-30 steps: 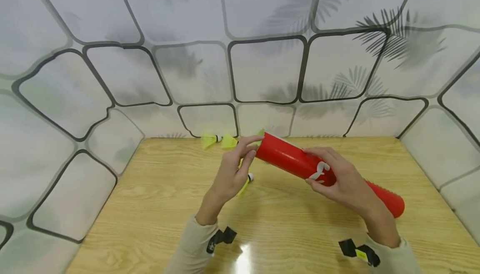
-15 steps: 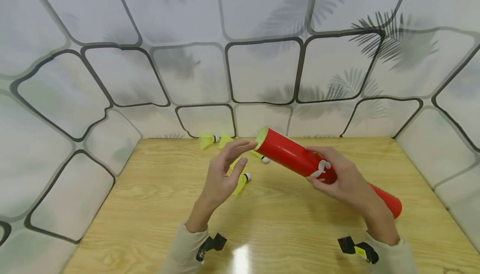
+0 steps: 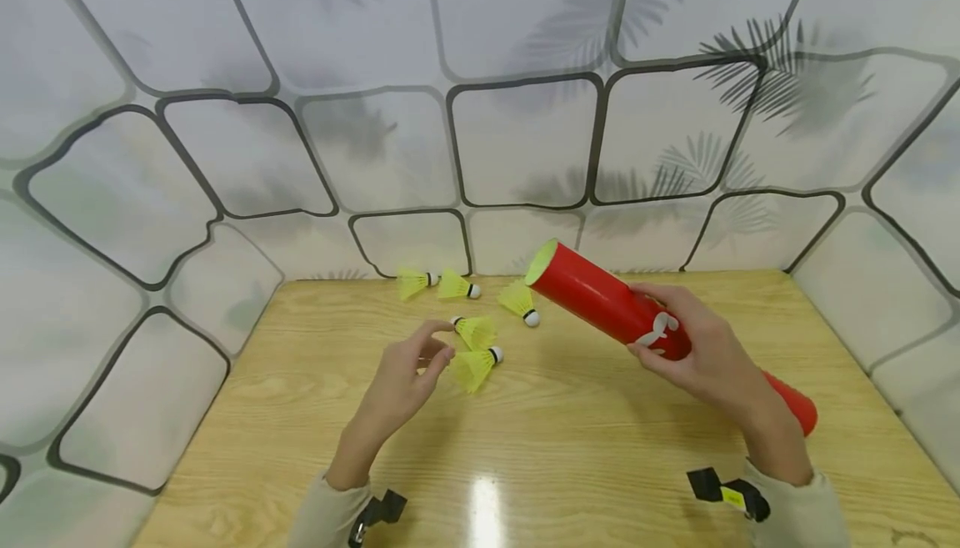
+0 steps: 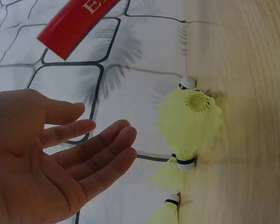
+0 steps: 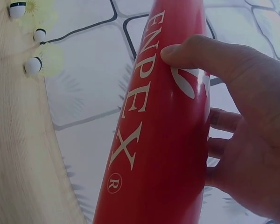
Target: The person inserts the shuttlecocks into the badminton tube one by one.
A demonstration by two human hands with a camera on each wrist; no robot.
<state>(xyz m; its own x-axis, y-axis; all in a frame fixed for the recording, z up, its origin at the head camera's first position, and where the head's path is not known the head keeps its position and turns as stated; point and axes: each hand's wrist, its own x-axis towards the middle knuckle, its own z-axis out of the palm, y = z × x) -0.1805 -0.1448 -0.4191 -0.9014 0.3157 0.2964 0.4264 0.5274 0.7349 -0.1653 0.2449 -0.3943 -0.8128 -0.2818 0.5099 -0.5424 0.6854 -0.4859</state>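
Note:
My right hand (image 3: 708,360) grips a long red tube (image 3: 592,289), its fingers and thumb wrapped around the side. The tube is tilted above the table, its round mouth facing up and left with a yellow-green inside. Its other end shows red beyond my right wrist. My left hand (image 3: 401,381) holds nothing, fingers loosely bent and spread in the left wrist view. Its fingertips are close to a yellow shuttlecock (image 3: 476,331) with a white tip. Another shuttlecock (image 3: 474,369) lies just in front of that one. White "ENPEX" lettering runs along the tube (image 5: 149,116) in the right wrist view.
More yellow shuttlecocks lie toward the back of the wooden table (image 3: 570,465): one at the back left (image 3: 416,283), one beside it (image 3: 457,285), and one near the tube's mouth (image 3: 519,302). A patterned cloth wall (image 3: 532,139) rises behind and at both sides.
My left hand has left the tube's mouth and moved left and toward me, uncovering the shuttlecocks. The tube, still gripped in my right hand, has shifted slightly right and up.

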